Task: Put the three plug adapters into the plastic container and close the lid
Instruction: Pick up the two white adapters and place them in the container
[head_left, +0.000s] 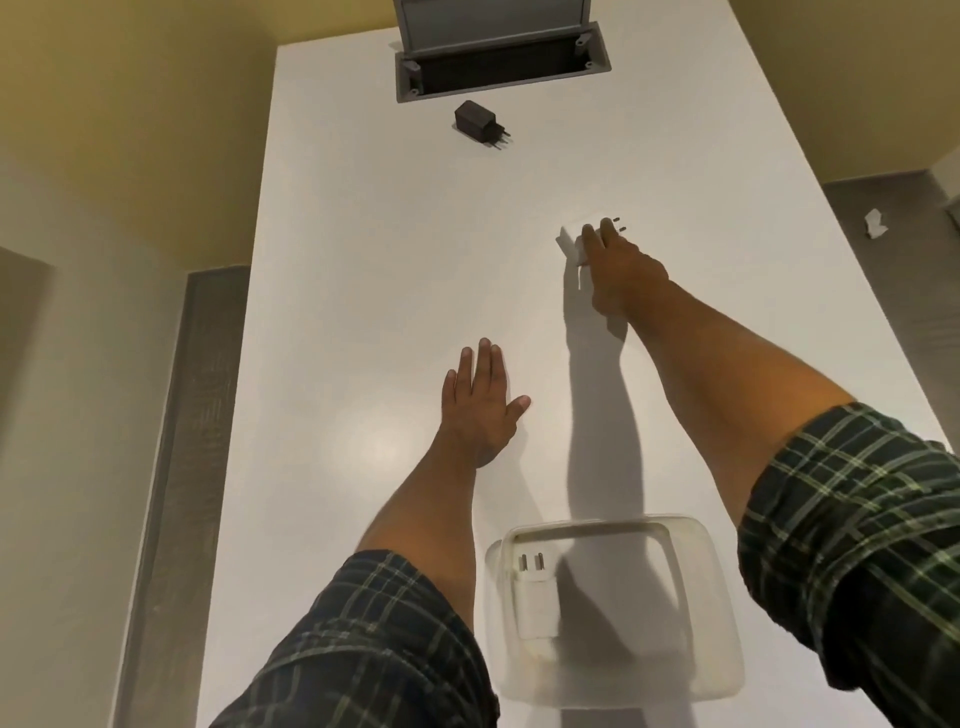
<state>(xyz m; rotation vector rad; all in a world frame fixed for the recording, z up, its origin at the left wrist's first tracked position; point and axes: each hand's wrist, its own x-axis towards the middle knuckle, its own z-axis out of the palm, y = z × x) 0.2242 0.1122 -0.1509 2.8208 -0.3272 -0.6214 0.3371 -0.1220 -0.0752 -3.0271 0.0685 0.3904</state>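
Note:
A clear plastic container (711, 587) stands open at the near edge of the white table (363, 260). One white plug adapter (537, 605) lies inside it against the left wall, prongs pointing away from me. Farther out on the right, my right hand (618, 270) closes its fingers over a second white plug adapter (571, 240), whose prongs stick out to the right. A black plug adapter (477, 122) lies far back near the table's cable hatch. My left hand (480, 402) rests flat on the table, fingers spread, holding nothing. No lid is in view.
A grey cable hatch (501, 70) with its flap raised is set into the far end of the table. Yellow walls and grey floor surround the table; a white scrap (875, 224) lies on the floor at the right.

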